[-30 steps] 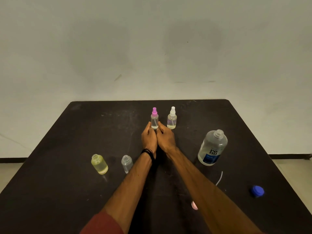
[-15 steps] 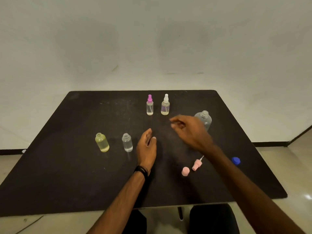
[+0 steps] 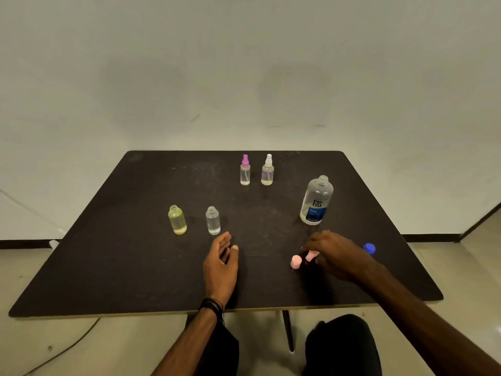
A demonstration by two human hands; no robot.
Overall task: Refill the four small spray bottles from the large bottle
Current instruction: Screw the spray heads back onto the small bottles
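yellowish liquid fills the uncapped small bottle (image 3: 177, 220); clear bottle (image 3: 213, 220) beside it.

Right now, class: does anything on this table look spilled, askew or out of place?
Nothing spilled; every bottle stands upright. The yellowish bottle, clear bottle and large bottle stand uncapped; a pink cap and blue cap lie loose.

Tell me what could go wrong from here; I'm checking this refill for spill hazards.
1. The large clear bottle with the blue label stands uncapped just beyond the right hand, which reaches for the pink spray top; a careless lift may topple it.
2. The open yellowish small bottle and open clear small bottle stand near the left hand and could be knocked.
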